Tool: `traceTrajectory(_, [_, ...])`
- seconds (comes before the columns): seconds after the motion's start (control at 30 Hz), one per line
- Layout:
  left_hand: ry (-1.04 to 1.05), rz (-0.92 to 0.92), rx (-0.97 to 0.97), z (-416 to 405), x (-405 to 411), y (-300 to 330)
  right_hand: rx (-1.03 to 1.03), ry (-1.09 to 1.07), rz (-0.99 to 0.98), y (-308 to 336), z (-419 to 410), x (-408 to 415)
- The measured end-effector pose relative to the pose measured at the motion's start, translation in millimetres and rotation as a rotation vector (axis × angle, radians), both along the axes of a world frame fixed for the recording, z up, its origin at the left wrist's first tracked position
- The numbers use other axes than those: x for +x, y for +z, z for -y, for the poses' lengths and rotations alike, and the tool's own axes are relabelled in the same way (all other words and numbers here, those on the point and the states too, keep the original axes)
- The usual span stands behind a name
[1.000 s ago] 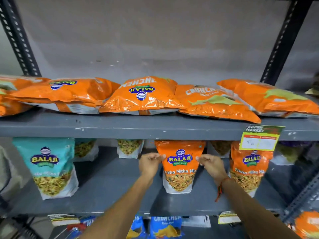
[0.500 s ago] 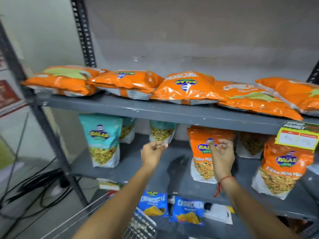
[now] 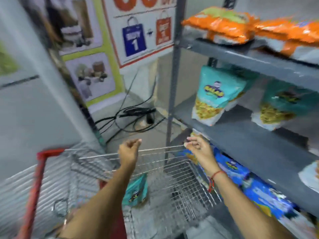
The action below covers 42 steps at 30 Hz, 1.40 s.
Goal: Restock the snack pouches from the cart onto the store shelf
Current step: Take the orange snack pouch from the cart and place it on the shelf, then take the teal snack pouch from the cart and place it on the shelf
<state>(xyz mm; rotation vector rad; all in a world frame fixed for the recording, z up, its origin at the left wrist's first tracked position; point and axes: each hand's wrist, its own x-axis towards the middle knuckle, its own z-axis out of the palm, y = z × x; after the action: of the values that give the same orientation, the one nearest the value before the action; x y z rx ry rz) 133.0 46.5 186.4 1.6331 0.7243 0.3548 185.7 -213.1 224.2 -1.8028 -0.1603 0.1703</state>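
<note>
Hovering over the wire cart point(image 3: 181, 171), my left hand point(image 3: 128, 152) and right hand point(image 3: 198, 149) hold nothing, fingers loosely curled; I judge they're positioned to grab the teal snack pouch point(image 3: 136, 192) lying in the basket. Matching teal pouches point(image 3: 215, 95) stand label-out on the shelf point(image 3: 241, 135). Blur hides their brand; a poster point(image 3: 138, 31) reads "1".

At frame right, the grey shelf point(image 3: 259, 145) carries upright teal pouches point(image 3: 215, 95); orange bags point(image 3: 222, 25) lie flat on its upper tier.
</note>
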Motion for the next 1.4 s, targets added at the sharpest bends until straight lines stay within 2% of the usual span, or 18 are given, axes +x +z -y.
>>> traceTrajectory(0.17, [0.193,-0.432,0.019,-36.2,-99.3,-89.7,-0.263,0.361,-0.263,-113.5,-59.0,16.0])
traceTrajectory(0.23, [0.249,-0.656,0.042,-32.6,-128.0,-117.3,-0.378,0.532,-0.408,-162.9,-77.7,18.6])
traceTrajectory(0.3, [0.275,-0.802,0.003,-18.5,-146.7,-139.9,-0.498,0.685,-0.487,-206.3,-93.5,16.7])
traceTrajectory(0.37, [0.273,-0.844,-0.059,-8.1,-154.0,-162.8,-0.570,0.778,-0.516,-239.7,-108.4,10.7])
traceTrajectory(0.47, [0.335,-0.804,-0.192,-3.5,-145.0,-194.1,-0.499,0.821,-0.515,-278.0,-129.8,-1.5])
traceTrajectory(0.6, [0.486,-0.743,-0.232,-3.1,-122.8,-214.8,-0.407,0.710,-0.516,-346.9,-126.0,-6.7])
traceTrajectory(0.73, [0.542,-0.798,-0.113,-3.7,-105.8,-204.7,-0.409,0.564,-0.372,-325.1,-127.6,-3.9])
traceTrajectory(0.9, [0.376,-0.697,-0.013,-3.2,-86.4,-191.8,-0.364,0.418,-0.304,-273.4,-105.0,-1.2])
traceTrajectory(1.03, [0.160,-0.526,0.051,8.3,-61.7,-161.9,-0.333,0.298,-0.309,-225.4,-68.9,1.0])
traceTrajectory(1.2, [-0.160,-0.273,0.105,29.2,-37.9,-93.6,-0.278,0.037,-0.174,-131.9,-14.5,-17.2])
traceTrajectory(1.4, [-0.462,0.103,0.144,63.8,3.4,32.8,-0.209,-0.221,0.080,-20.6,54.7,-26.8])
